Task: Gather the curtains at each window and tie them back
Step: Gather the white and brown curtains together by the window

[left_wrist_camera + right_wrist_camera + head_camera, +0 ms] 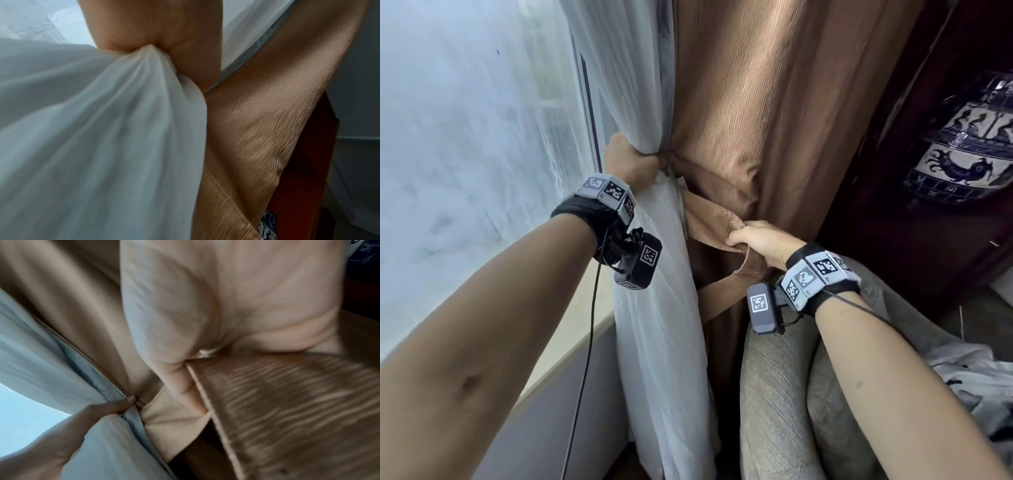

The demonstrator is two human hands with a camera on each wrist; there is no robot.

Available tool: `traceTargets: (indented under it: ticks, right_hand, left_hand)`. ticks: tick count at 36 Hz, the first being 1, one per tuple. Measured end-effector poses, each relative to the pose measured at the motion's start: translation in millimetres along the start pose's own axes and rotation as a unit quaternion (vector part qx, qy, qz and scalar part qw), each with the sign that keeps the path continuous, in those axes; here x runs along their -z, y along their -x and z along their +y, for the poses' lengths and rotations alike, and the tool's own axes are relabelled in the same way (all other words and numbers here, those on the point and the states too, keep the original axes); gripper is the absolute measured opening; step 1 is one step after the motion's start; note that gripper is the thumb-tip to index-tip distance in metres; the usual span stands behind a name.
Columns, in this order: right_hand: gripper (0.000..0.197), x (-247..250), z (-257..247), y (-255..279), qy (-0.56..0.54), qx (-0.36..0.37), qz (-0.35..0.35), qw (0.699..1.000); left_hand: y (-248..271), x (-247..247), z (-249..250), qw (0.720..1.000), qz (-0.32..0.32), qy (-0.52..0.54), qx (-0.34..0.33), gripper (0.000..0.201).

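Curtains: brown drape [774, 102] and white sheer [654, 325] bunched at window edge | tie-back band [712, 222] wraps drape | left hand [631, 161] clutches sheer | right hand [767, 245] pinches band | risk: slack lets sheer slip free

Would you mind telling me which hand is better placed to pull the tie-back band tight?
Right, probably. The right hand already pinches the brown tie-back band, while the left hand grips the gathered white sheer curtain.
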State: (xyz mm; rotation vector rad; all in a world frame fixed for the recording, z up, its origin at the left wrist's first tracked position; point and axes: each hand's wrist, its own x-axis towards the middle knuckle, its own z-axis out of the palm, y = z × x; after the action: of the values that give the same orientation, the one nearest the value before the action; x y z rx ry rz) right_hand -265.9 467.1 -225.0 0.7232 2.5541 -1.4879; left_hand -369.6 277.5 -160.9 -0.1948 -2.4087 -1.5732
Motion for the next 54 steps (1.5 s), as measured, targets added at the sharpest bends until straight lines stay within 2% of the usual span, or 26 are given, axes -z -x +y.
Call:
traceTargets:
  ticks: [3, 4, 7, 8, 9, 12, 14, 17, 19, 21, 23, 25, 26, 28, 31, 33, 36, 37, 39, 40, 42, 44, 48, 51, 52, 54]
  right_hand:
    - [0.018, 5.9, -12.9, 11.9, 0.047, 0.007, 0.027, 0.999]
    - [0.018, 9.7, -15.0, 13.8, 0.058, 0.011, 0.051, 0.997]
    - [0.027, 23.0, -12.9, 15.1, 0.034, 0.008, 0.123, 0.992]
    - [0.023, 24.4, -10.3, 15.6, 0.022, 0.002, 0.130, 0.991]
    - [0.017, 24.0, -6.7, 15.0, 0.005, -0.004, 0.124, 0.992]
    - [0.014, 12.9, 2.5, 16.7, -0.055, -0.042, 0.086, 0.994]
    - [0.014, 1.9, 7.8, 17.9, -0.038, -0.061, 0.038, 0.997]
    - [0.016, -11.0, 10.4, 19.7, -0.006, -0.041, -0.038, 0.998]
    - [0.029, -12.7, 7.0, 21.3, -0.003, -0.018, -0.029, 0.999]
    - [0.046, -10.6, -2.7, 22.1, -0.036, 0.021, 0.034, 0.999]
    - [0.063, -3.6, -14.9, 24.3, -0.071, 0.064, 0.173, 0.980]
    - [0.087, 7.4, -24.4, 23.9, -0.093, 0.108, 0.303, 0.942]
    - [0.100, 13.1, -28.2, 23.8, -0.101, 0.124, 0.319, 0.934]
    - [0.123, 22.0, -35.1, 26.5, -0.108, 0.136, 0.282, 0.943]
    - [0.135, 24.9, -43.2, 26.5, -0.090, 0.139, 0.199, 0.966]
    - [0.128, 19.1, -49.5, 27.3, -0.067, 0.127, 0.161, 0.977]
    - [0.058, 11.3, -53.6, 23.4, -0.064, 0.148, 0.102, 0.982]
    - [0.047, 7.6, -55.2, 23.5, -0.073, 0.168, 0.080, 0.980]
    - [0.049, -0.1, -56.1, 18.0, -0.069, 0.190, 0.061, 0.977]
    - [0.056, -4.5, -56.2, 13.7, -0.061, 0.192, 0.059, 0.978]
    - [0.066, -9.6, -55.5, 5.6, -0.054, 0.194, 0.058, 0.978]
    - [0.061, -7.5, -53.5, -0.5, -0.059, 0.192, 0.047, 0.979]
    - [0.039, -0.8, -54.7, -5.7, -0.080, 0.206, 0.030, 0.975]
    - [0.018, -4.6, -59.6, -12.9, -0.066, 0.204, 0.076, 0.974]
    - [0.017, -5.5, -60.4, -15.7, -0.072, 0.212, 0.091, 0.970]
    - [0.035, -5.9, -61.8, -23.6, -0.078, 0.226, 0.095, 0.966]
  left_hand:
    - [-1.4, 0.6, 1.0, 1.000, -0.008, -0.010, -0.005, 0.034]
    - [-1.2, 1.3, 1.4, 1.000, -0.009, -0.016, -0.008, 0.026]
    - [-2.2, 3.5, -2.3, 1.000, -0.006, -0.016, -0.016, 0.034]
    - [-2.0, 4.0, -3.1, 1.000, -0.006, -0.008, -0.016, 0.028]
    - [-1.1, 5.0, -3.5, 1.000, -0.003, -0.002, -0.019, 0.019]
    - [0.4, 4.9, -3.2, 1.000, 0.001, 0.008, -0.023, 0.020]
    - [1.7, 2.2, -2.3, 1.000, 0.006, 0.002, -0.030, 0.022]
    - [4.1, -1.5, 0.1, 1.000, 0.008, -0.002, -0.023, 0.028]
    - [4.5, -3.2, 0.0, 1.000, 0.006, 0.004, -0.014, 0.034]
    - [5.4, -2.9, -0.3, 1.000, 0.007, 0.004, -0.012, 0.037]
    - [6.7, -2.0, -1.3, 1.000, 0.007, 0.009, -0.017, 0.034]
    - [6.9, -0.2, -2.3, 1.000, -0.001, 0.016, -0.018, 0.027]
    - [7.9, 1.2, -2.3, 1.000, -0.004, 0.019, -0.017, 0.022]
    - [9.5, 2.4, -2.9, 1.000, -0.009, 0.020, -0.016, 0.019]
    - [12.0, 0.8, -2.9, 0.999, -0.023, 0.039, -0.006, 0.024]
    - [15.3, -1.0, 0.1, 0.998, -0.045, 0.051, 0.006, 0.032]
    - [22.4, -5.2, 4.1, 0.993, -0.086, 0.076, 0.005, 0.031]
    - [25.6, -6.8, 4.3, 0.992, -0.092, 0.086, 0.006, 0.036]
    - [27.1, -12.7, 0.3, 0.988, -0.096, 0.115, 0.027, 0.049]
    - [27.6, -15.4, -1.3, 0.985, -0.102, 0.130, 0.039, 0.047]
    - [28.3, -19.1, -2.3, 0.979, -0.125, 0.153, 0.046, 0.029]
    - [27.8, -21.3, -0.2, 0.976, -0.150, 0.157, 0.027, 0.025]
    - [21.9, -25.2, 1.0, 0.970, -0.196, 0.147, 0.003, 0.027]
    - [17.3, -32.8, 3.4, 0.966, -0.208, 0.151, -0.013, 0.029]
    - [15.8, -35.6, 4.3, 0.966, -0.205, 0.157, -0.022, 0.034]
    - [12.5, -39.6, 5.3, 0.963, -0.203, 0.174, -0.033, 0.043]
